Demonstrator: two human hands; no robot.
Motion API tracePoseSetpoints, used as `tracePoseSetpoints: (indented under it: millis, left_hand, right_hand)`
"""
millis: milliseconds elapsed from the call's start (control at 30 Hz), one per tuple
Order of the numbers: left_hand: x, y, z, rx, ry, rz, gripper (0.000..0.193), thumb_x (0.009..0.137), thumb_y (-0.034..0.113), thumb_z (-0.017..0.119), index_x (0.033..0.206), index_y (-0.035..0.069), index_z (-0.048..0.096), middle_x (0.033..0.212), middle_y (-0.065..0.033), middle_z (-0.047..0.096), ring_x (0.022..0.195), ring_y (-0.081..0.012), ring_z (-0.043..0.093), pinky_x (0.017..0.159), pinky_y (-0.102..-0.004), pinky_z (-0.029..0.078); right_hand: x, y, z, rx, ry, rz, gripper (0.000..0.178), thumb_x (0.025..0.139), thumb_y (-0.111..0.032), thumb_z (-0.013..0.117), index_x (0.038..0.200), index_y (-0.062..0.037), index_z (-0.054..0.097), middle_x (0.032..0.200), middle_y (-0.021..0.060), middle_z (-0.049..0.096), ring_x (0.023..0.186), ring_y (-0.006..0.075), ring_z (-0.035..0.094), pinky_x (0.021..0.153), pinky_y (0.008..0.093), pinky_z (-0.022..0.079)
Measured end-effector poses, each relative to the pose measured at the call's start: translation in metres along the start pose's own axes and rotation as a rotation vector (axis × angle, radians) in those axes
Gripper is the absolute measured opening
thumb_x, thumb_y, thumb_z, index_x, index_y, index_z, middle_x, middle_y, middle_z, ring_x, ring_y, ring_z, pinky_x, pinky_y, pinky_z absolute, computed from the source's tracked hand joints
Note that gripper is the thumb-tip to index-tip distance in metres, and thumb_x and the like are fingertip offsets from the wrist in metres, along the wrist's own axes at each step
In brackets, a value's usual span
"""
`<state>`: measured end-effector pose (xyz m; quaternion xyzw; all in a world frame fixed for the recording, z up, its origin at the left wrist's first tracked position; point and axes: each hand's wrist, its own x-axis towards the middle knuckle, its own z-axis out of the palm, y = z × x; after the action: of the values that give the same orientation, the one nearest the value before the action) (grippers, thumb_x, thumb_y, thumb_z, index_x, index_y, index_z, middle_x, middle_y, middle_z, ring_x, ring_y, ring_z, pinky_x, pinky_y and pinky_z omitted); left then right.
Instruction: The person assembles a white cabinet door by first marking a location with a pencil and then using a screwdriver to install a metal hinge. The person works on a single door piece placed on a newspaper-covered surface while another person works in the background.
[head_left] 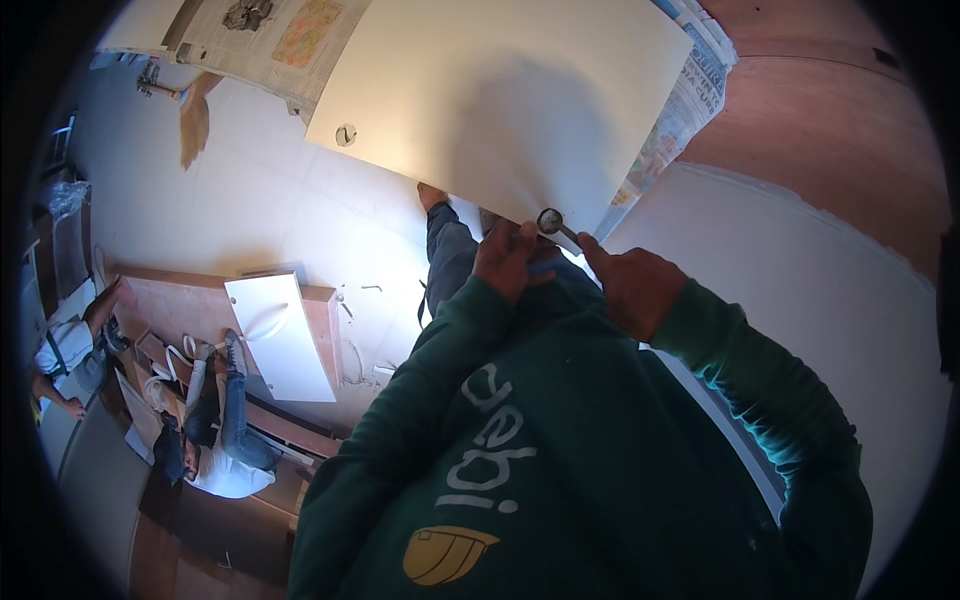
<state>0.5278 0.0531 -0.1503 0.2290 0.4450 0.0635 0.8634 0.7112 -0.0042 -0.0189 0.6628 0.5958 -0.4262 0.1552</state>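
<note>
A white panel lies on newspaper in front of me, with a round hole near its left corner. Close to the right end of its near edge is a second round recess with a dark rim. My right hand is closed round a slim tool, whose far end meets this recess; its exact kind is hard to make out. At the panel's near edge, left of the recess, my left hand grips with bent fingers, some hidden below.
Newspaper sticks out beyond the panel's right side. A broom head lies on the pale floor at the far left. Lower left, a person sits by wooden boards and a smaller white panel; another person is behind.
</note>
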Motion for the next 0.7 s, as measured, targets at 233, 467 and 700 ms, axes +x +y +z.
tracePoseSetpoints:
  millis: [233, 467, 700]
  left_hand:
    - [0.0, 0.0, 0.004, -0.037, 0.002, 0.052, 0.041, 0.108, 0.034, 0.053, 0.138, 0.006, 0.05, 0.118, -0.0114, 0.069, 0.104, -0.0236, 0.071, 0.083, -0.0386, 0.061]
    - [0.0, 0.0, 0.005, 0.028, 0.016, 0.093, 0.042, 0.108, 0.033, 0.052, 0.137, 0.003, 0.051, 0.118, -0.0128, 0.069, 0.103, -0.0244, 0.072, 0.081, -0.038, 0.062]
    - [-0.001, 0.002, 0.006, -0.019, 0.033, 0.008, 0.039, 0.108, 0.034, 0.052, 0.135, 0.006, 0.051, 0.121, -0.0122, 0.068, 0.102, -0.0241, 0.072, 0.08, -0.0394, 0.062]
  right_hand:
    - [-0.005, -0.013, -0.006, -0.015, -0.064, 0.04, 0.065, 0.093, -0.009, 0.054, 0.155, 0.0, 0.035, 0.084, 0.0235, 0.07, 0.081, 0.0372, 0.072, 0.07, 0.0482, 0.056]
    - [0.008, -0.02, -0.014, -0.078, -0.157, 0.13, 0.064, 0.095, -0.006, 0.051, 0.155, 0.0051, 0.031, 0.089, 0.0239, 0.071, 0.083, 0.0385, 0.072, 0.073, 0.0499, 0.057]
    - [0.008, -0.016, -0.017, 0.016, -0.196, 0.091, 0.068, 0.094, -0.021, 0.058, 0.15, 0.0103, 0.034, 0.091, 0.0257, 0.071, 0.086, 0.0413, 0.071, 0.077, 0.0504, 0.057]
